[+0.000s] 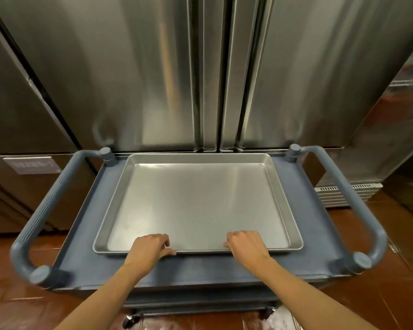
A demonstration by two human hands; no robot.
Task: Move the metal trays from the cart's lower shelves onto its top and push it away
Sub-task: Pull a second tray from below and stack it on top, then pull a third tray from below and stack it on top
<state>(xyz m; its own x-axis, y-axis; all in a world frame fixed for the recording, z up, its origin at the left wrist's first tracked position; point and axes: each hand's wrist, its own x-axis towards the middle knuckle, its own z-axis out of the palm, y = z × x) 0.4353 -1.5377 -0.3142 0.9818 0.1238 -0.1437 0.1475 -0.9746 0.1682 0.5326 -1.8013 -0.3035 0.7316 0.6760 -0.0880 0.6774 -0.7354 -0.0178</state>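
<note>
As both hands settle on the near rim of a metal tray [196,201], a person stands over a blue-grey cart [200,270] parked hard against steel fridge doors [129,79] in a kitchen. In the head view, the only one, the tray lies flat on the cart's top shelf, its far edge close to the back posts and its near edge well short of the cart's front lip. The left hand [150,248] curls over the rim with fingers inside the pan and thumb along the outer edge; the right hand [247,246] mirrors it, the two hands apart. Both look closed lightly on the rim rather than clamped hard. A second rim line shows just under the near edge, so this may be a stack, though that cannot be told for sure. The lower shelves are almost wholly hidden beneath the top, so whether trays remain there cannot be seen.

The risks, as judged from here: a smooth pan on a smooth shelf may skid when pushed, striking the posts or riding up at the back. If more trays are still below, stacking them askew could leave a pile that shifts once the cart rolls. The cart sits touching or nearly touching the fridge, so it must be drawn back or turned by a side handle [343,194] first; a forward shove would knock the doors. The tiled floor [391,294] looks glossy, and a caster [131,321] could slip or catch on a joint.
</note>
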